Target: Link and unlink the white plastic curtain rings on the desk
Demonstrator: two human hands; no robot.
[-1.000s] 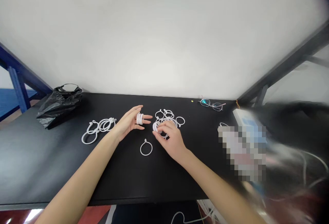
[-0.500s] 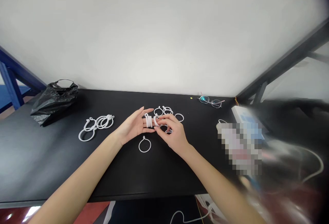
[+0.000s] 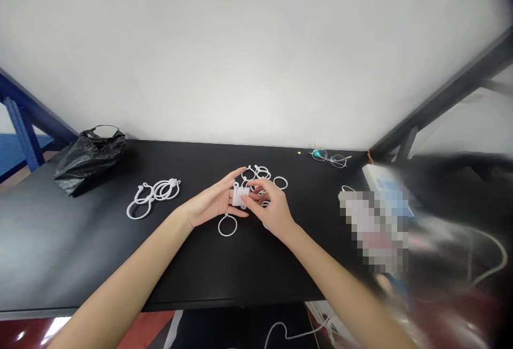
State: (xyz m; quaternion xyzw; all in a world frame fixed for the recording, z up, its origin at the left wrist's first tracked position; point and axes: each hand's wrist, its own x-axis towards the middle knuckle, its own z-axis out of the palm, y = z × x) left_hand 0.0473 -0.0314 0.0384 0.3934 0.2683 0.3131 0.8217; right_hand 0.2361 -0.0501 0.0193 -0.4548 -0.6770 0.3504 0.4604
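My left hand (image 3: 212, 202) lies palm up over the black table (image 3: 80, 242), fingers stretched out, with several white plastic rings (image 3: 240, 196) threaded on them. My right hand (image 3: 271, 209) meets those fingertips and pinches one of the white rings against the stack. A single white ring (image 3: 227, 225) lies flat on the table just below both hands. A loose pile of white rings (image 3: 262, 173) sits right behind the hands. Another cluster of white rings (image 3: 154, 196) lies to the left.
A crumpled black plastic bag (image 3: 88, 159) sits at the back left. Eyeglasses (image 3: 329, 160) lie at the back right by the wall. A blurred-out object (image 3: 374, 226) and white cables (image 3: 487, 255) are at the right. A blue frame (image 3: 20, 124) stands far left.
My right hand took a ring from the pile and brought it to my left fingers. The stack on my left fingers has grown, and both hands have closed together.
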